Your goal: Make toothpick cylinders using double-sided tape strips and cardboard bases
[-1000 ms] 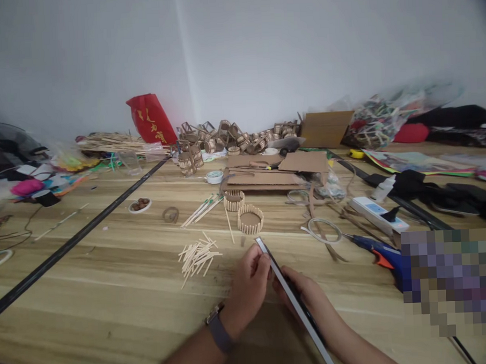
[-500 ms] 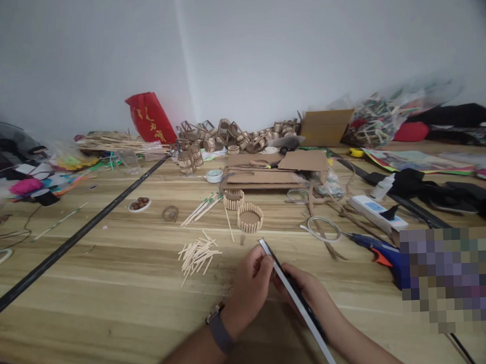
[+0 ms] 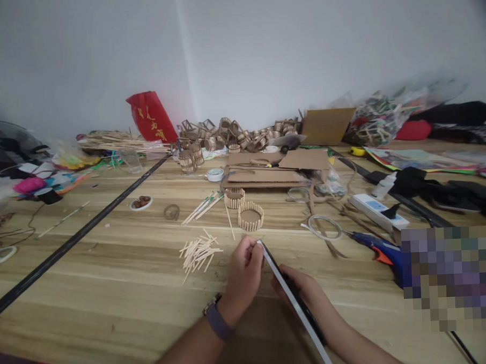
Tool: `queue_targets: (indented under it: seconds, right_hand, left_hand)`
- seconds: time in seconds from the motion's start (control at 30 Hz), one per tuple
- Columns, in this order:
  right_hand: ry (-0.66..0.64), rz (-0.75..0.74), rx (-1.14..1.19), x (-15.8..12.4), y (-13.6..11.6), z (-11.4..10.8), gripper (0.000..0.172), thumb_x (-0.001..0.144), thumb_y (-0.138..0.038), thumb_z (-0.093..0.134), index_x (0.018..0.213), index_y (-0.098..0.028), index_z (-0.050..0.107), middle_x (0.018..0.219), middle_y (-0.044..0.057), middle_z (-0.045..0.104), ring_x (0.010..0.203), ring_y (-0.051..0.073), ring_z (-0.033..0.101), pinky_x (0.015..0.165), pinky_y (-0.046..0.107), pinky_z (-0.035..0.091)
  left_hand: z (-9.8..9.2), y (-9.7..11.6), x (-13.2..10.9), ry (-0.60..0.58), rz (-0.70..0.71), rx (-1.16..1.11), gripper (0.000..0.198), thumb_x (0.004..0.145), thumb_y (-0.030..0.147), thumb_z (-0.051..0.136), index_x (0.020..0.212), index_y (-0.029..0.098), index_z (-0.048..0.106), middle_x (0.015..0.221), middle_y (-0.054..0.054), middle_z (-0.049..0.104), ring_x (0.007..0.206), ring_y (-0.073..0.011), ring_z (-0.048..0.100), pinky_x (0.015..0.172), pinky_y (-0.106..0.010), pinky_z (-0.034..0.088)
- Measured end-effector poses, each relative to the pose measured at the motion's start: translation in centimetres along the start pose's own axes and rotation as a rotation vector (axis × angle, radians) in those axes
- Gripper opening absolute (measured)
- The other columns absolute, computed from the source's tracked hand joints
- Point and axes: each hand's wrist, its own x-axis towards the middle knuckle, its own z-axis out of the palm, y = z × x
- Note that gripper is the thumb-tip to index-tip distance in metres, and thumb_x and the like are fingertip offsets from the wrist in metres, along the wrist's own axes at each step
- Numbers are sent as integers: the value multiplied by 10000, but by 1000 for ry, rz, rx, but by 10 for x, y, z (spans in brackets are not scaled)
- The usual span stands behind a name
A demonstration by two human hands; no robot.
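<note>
— What are we holding?
— A thin tablet, tipped on its edge just above the worktop. Our right hand wraps it from under. Our left hand pinches its top corner with the fingers.
— What does the next move need?
— We think a steady grip, and room away from the little sticks.
</note>
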Motion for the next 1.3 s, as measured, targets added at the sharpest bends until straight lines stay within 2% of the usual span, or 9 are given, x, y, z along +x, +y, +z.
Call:
queue_targets:
  seconds: [0.27, 0.87, 1.17, 1.3]
  right_hand:
    - [-3, 15, -17, 0, -3, -1, 129, 671, -316, 484, 617, -205, 521, 539, -38, 474, 514, 137, 429, 508, 241, 356]
    - [13, -39, -29, 0, 0, -5, 155, 707, -324, 487, 630, -195, 524, 549, -31, 500, 523, 133, 438, 509, 235, 372]
    - [18, -43, -30, 0, 5, -2, 145, 701, -287, 482, 621, -190, 556, 553, -32, 510, 526, 134, 465, 520, 231, 380]
    - [25, -38, -21, 3, 3, -7, 150, 697, -307, 497, 649, -192, 579, 586, -11, 567, 564, 162, 508, 546, 254, 408]
  left_hand:
    - [0, -1, -2, 1, 4, 6, 266, 900, 356, 431, 677, 221, 384, 582, 68, 348, 542, -114, 349, 518, -241, 285]
    - [2, 1, -4, -60, -19, 25, 248, 891, 349, 438, 682, 220, 399, 596, 63, 357, 559, -121, 357, 533, -242, 296]
    - [4, 1, -4, -68, -15, 1, 240, 883, 348, 442, 684, 219, 406, 589, 69, 355, 547, -116, 348, 520, -243, 290]
    - [4, 2, 0, -25, -27, -57, 221, 835, 323, 489, 656, 210, 426, 572, 68, 387, 542, -110, 380, 526, -237, 310]
